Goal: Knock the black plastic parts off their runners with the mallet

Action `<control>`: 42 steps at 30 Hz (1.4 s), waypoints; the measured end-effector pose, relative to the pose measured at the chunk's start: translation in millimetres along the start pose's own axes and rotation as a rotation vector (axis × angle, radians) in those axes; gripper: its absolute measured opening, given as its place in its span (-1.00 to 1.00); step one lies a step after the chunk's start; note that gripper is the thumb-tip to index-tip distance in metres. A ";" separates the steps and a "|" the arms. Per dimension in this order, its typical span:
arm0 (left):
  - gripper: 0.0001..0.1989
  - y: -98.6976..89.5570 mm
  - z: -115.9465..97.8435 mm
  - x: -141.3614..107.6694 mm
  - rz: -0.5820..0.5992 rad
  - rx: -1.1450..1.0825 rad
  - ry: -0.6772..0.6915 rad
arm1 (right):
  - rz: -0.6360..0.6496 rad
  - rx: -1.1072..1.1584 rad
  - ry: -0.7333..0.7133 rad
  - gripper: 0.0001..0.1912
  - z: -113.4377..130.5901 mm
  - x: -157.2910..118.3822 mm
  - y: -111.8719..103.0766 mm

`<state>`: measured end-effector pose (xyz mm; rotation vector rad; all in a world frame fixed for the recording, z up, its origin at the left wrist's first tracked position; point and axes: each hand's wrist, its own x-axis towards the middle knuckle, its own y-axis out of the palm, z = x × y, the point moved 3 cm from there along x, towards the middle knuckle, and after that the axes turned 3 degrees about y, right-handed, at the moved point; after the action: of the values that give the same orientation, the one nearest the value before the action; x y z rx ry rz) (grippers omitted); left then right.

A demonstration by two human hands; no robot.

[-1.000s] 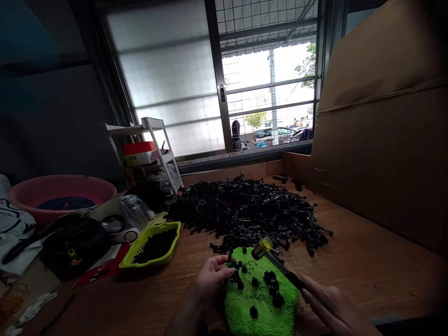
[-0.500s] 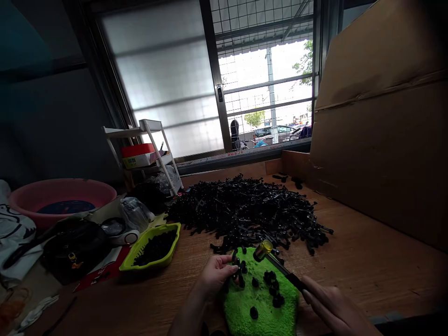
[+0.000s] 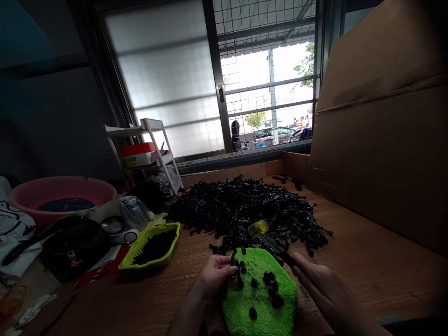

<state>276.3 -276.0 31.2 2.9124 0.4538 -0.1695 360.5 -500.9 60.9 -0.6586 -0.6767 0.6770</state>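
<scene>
Slightly blurry hammer [image 3: 259, 228] in right hand [image 3: 321, 282]

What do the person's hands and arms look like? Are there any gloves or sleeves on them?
No gloves! The left hand and the right hand are both bare, each with a thumb and slim fingers. No sleeve shows on the left forearm or the right forearm, and I see no ring, watch or bracelet. The fingernails are too small to tell if they're painted.

Cloth [image 3: 262, 301] plain green — basket [image 3: 175, 247] yellow-green — basin [image 3: 26, 189] pink.
</scene>
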 end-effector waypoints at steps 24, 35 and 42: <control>-0.55 -0.8 -6.6 -31.3 0.019 0.216 0.047 | -0.054 0.195 0.148 -0.54 -10.2 -28.2 -18.3; -0.63 -1.5 -11.1 -34.8 0.101 0.558 0.193 | -0.052 0.284 0.194 -0.56 -10.4 -39.0 -10.5; -0.62 -2.7 -8.6 -34.5 0.120 0.484 0.187 | -0.052 0.244 0.235 -0.52 -21.6 -42.6 -0.8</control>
<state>243.5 -281.7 44.0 3.4387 0.2957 0.0163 351.4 -539.4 34.2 -0.4836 -0.3850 0.6104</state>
